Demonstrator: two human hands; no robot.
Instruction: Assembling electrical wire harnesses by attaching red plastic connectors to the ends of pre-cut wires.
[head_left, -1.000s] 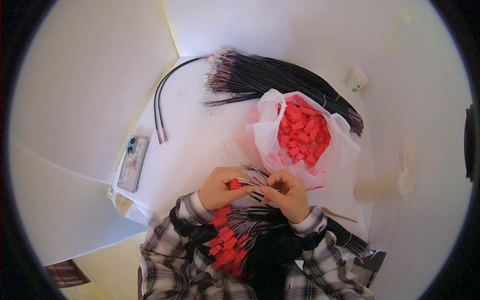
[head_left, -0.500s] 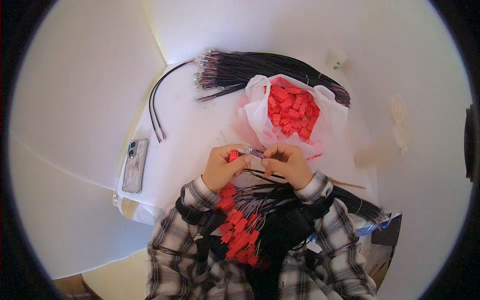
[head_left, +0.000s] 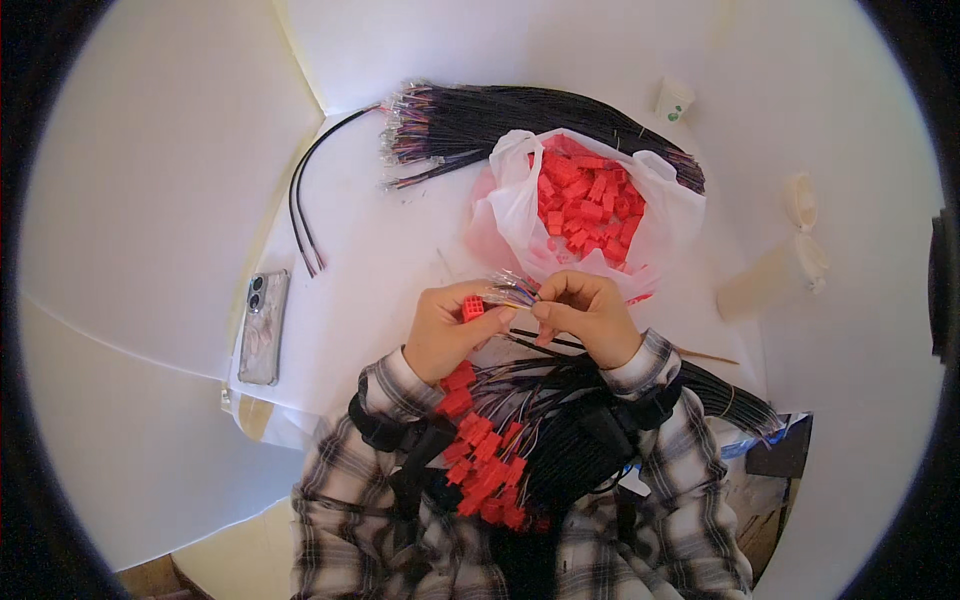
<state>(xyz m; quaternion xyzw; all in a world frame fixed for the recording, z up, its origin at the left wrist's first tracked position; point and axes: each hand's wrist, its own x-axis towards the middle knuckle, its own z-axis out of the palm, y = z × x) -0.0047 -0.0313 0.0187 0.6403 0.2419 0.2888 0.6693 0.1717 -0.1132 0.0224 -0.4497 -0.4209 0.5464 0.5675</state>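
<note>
My left hand (head_left: 449, 330) is closed on a red connector housing (head_left: 473, 308), its grid of holes showing between thumb and fingers. My right hand (head_left: 588, 312) pinches the fanned-out wire ends (head_left: 514, 292) of a cable, whose bright metal terminals lie close to the left fingertips. Whether any terminal sits in the housing I cannot tell. Below my hands lies a bundle of black cables (head_left: 565, 420) with red connectors (head_left: 485, 465) on their left ends. Just beyond my hands stands a white plastic bag (head_left: 512, 215) full of loose red housings (head_left: 590, 205).
A thick bundle of black cables (head_left: 520, 120) with bare terminals lies behind the bag. Two single cables (head_left: 300, 205) curve down at the left, above a phone (head_left: 263, 325). A paper cup (head_left: 673, 101) stands at the back right; a beige container (head_left: 765, 285) is at the right.
The wire ends have spread into a fan between my hands, and my right hand has shifted slightly right. The whole view has tilted a little.
</note>
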